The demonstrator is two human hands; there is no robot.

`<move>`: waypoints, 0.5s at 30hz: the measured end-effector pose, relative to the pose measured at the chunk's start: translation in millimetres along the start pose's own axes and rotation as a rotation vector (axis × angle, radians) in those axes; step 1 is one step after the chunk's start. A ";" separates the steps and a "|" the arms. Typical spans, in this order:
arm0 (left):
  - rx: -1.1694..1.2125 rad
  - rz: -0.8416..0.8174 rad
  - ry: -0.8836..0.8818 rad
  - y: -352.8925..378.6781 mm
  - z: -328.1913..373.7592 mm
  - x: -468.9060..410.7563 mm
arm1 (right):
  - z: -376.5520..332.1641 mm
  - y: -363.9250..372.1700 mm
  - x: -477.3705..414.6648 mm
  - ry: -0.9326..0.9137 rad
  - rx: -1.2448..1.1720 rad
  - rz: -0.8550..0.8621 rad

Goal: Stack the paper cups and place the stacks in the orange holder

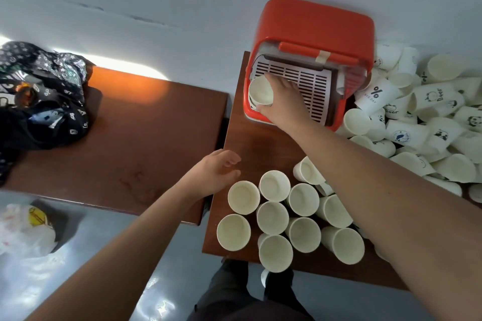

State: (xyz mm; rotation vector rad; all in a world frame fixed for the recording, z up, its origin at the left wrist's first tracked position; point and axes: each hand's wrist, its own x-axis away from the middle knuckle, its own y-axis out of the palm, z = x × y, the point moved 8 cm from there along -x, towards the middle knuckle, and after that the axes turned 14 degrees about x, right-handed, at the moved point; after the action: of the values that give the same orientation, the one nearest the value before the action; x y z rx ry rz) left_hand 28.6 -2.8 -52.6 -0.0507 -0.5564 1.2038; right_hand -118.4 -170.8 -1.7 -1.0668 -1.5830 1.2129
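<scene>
Gripping plain cream cup stack [260,90], orange holder [313,31]

bare tabletop [250,143] between orange holder [313,23] and upright cups [272,217], loose cup heap [430,117] crowding right

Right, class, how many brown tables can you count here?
2. The left table carries the patterned bag; the right table carries the orange holder and paper cups.
</scene>
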 end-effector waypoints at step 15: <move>-0.164 -0.054 -0.028 20.1 -1.9 14.5 | 5.6 36.2 166.8 -0.135 -0.069 -0.447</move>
State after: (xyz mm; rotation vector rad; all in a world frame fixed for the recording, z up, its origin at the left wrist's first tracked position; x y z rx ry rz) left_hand 15.5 18.1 -55.2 -0.1576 -0.6766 1.1057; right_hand -164.6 -7.1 -17.1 -0.6310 -1.8558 0.9440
